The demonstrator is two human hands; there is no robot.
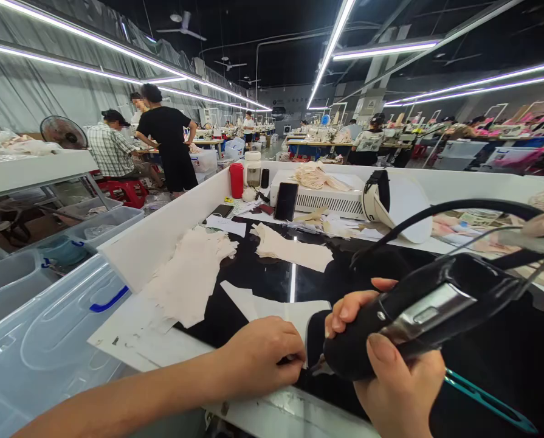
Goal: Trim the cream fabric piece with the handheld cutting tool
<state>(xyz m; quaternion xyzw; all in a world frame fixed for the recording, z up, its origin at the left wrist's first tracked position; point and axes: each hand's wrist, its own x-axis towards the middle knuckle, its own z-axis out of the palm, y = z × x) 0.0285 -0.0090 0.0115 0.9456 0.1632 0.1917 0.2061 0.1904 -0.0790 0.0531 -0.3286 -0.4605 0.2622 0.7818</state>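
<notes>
1. Head view: the person's right hand is wrapped around a black hand-held device, thumb on the near side and fingers on the far side, closed firmly on its body.
2. The device lies tilted across the right foreground, its front end pointing toward the left hand; a thick black cord arches behind it.
3. The left hand is nearly closed, fingers curled downward at the near edge of a white piece; whether they pinch it or only press on it cannot be told.
4. That piece lies flat on a glossy black surface, beyond the left hand and just beside the front of the device.
5. Farther left is a broad pile of cream pieces; a smaller stack lies beyond the white piece.
6. A teal tool lies to the right of the right hand.
7. At the back, an upright phone leans before a white vented box, with a red bottle to its left.
8. Past the table's wall, a person in black stands beside a seated person in a checked shirt.
</notes>
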